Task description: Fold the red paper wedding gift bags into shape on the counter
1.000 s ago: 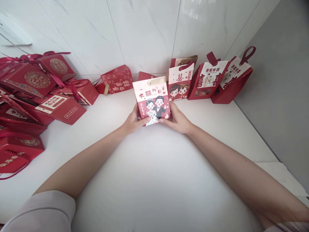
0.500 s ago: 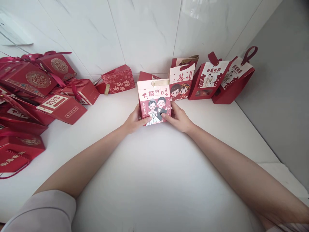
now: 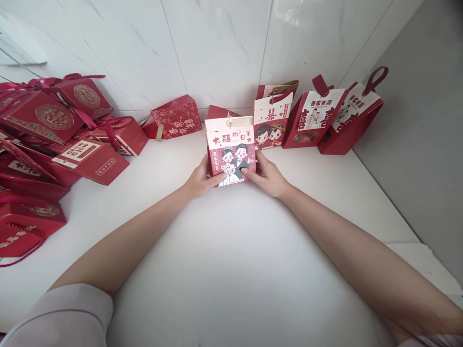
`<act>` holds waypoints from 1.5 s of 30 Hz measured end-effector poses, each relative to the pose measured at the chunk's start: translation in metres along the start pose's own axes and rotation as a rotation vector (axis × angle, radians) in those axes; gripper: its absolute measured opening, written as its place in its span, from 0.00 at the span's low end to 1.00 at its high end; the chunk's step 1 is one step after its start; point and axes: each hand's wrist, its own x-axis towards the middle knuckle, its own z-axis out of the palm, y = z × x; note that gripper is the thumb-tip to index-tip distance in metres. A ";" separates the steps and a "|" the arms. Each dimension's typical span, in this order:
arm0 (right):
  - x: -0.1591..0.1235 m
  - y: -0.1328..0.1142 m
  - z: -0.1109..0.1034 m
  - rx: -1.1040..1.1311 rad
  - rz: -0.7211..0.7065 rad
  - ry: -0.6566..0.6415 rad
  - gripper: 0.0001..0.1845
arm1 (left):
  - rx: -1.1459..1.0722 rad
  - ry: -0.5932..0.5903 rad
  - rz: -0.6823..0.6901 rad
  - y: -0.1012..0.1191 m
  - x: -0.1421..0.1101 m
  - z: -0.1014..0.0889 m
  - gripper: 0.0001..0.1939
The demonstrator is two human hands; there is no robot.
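A pink, white and red wedding gift box [image 3: 232,153] with a cartoon bride and groom on its front stands between my hands, facing me. My left hand [image 3: 200,182] grips its left side, thumb lying over the lower front. On the right side my right hand [image 3: 268,177] holds it the same way, thumb across the groom figure. The fingers behind the box are hidden. Just behind and to the right stands another gift box [image 3: 272,127] with two cartoon faces, partly covered by the held one.
Red gift boxes with ribbons [image 3: 60,118] are piled at the left. A patterned red box [image 3: 175,118] lies near the tiled wall [image 3: 217,48]. Two red boxes with strap handles [image 3: 314,118] stand at the right. A white sheet [image 3: 421,262] lies at the table's right edge.
Almost nothing differs. Both hands keep hold of the gift box in the same place, and the whole view has shifted very slightly.
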 end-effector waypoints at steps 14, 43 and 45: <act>0.000 -0.002 -0.001 -0.044 -0.006 -0.005 0.36 | 0.023 0.023 -0.035 0.006 -0.001 0.001 0.45; 0.001 -0.003 -0.002 -0.072 0.047 -0.010 0.36 | 0.026 0.017 -0.025 0.007 0.000 0.003 0.45; 0.001 -0.002 -0.002 -0.064 0.042 -0.011 0.36 | 0.024 0.018 -0.026 0.008 0.000 0.003 0.45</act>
